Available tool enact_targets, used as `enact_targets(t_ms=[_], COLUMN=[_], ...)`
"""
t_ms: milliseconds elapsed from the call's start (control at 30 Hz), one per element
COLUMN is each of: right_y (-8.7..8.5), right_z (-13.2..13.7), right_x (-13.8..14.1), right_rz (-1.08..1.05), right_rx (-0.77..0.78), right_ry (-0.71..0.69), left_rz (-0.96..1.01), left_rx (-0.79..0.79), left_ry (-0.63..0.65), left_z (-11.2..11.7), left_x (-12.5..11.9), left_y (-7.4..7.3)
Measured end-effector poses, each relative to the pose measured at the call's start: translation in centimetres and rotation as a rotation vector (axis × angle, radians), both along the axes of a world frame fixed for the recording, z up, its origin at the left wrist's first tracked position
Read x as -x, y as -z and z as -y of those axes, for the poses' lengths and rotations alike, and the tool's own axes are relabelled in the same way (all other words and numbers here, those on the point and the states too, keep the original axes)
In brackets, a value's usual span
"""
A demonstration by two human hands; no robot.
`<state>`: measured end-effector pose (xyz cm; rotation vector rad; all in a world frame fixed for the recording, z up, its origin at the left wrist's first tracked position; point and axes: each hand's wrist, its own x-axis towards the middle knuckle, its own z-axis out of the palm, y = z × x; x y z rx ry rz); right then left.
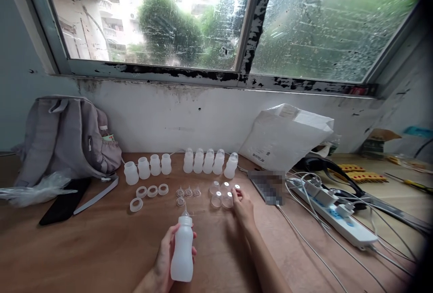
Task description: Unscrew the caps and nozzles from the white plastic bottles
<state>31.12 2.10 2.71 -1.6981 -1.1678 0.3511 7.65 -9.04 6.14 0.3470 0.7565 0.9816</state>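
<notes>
My left hand point(166, 250) is wrapped round a frosted white baby bottle point(182, 252), upright near the table's front, with a ring and a clear nipple point(185, 212) on top. Farther right, my right hand point(242, 207) pinches a clear bottle cap point(237, 188) at the edge of a cluster of clear domed caps point(216, 200). Loose nipples point(180, 201) lie left of the caps, and several white collar rings point(136, 204) lie farther left. Behind stand open bottle bodies point(131, 173) and a row of capped bottles point(198, 161).
A grey backpack point(67, 139) and a black flat item point(64, 203) are at the left. On the right are a white plastic bag point(284, 135), a phone point(267, 187) with a cable, a power strip point(355, 232) and black headphones point(324, 167). A window rises behind the table point(101, 248).
</notes>
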Motion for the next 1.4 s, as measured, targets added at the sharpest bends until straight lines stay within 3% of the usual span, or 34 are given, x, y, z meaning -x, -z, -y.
enact_targets(t_ms=[233,400,500,567,633,700,800,867,933,1067,1133,1267,1400], right_y=[0.1,-2.2,-3.9,-4.6,-4.7,-4.4,-3.9,-3.8,-4.0,-4.4,-4.4,-4.0,-4.4], right_z=[-0.2,1.6,3.7,5.1,6.3,7.1,7.8,8.0,8.1,7.4,6.6,5.6,5.9], right_x=[-1.3,0.7,4.1,6.7,8.9,10.5,11.5,11.6,11.5,10.8,10.3,9.2,9.2], right_rz=[-0.215,-0.118,-0.143,-0.150,-0.133,-0.120,-0.161,-0.232,-0.335,-0.489,-0.489,-0.417,-0.500], right_rx=[0.030,-0.113,-0.158,-0.069,0.035,0.105,0.124,0.121,0.147,0.207,0.162,0.071,0.153], right_ry=[0.070,0.079,-0.219,-0.516,-0.714,-0.804,-0.781,-0.791,-0.888,-1.110,-1.103,-0.934,-0.918], left_rz=[-0.029,-0.162,-0.262,-0.293,-0.322,-0.362,-0.382,-0.304,-0.154,0.094,0.145,0.191,0.078], left_rx=[0.014,-0.104,-0.172,-0.160,-0.185,-0.283,-0.393,-0.366,-0.327,-0.290,-0.267,-0.302,-0.310], left_ry=[0.018,-0.005,-0.019,-0.021,-0.005,0.051,0.221,0.367,0.482,0.419,0.361,0.321,0.282], left_z=[0.1,0.5,0.6,0.5,0.2,-0.1,-0.5,-0.5,-0.3,0.2,0.3,0.1,0.1], left_x=[0.0,0.0,0.0,0.0,-0.2,-0.3,-0.2,0.2,0.6,1.1,1.3,1.6,1.5], left_y=[-0.1,-0.1,0.1,0.2,0.3,0.3,0.1,0.1,0.3,1.2,1.6,1.6,0.9])
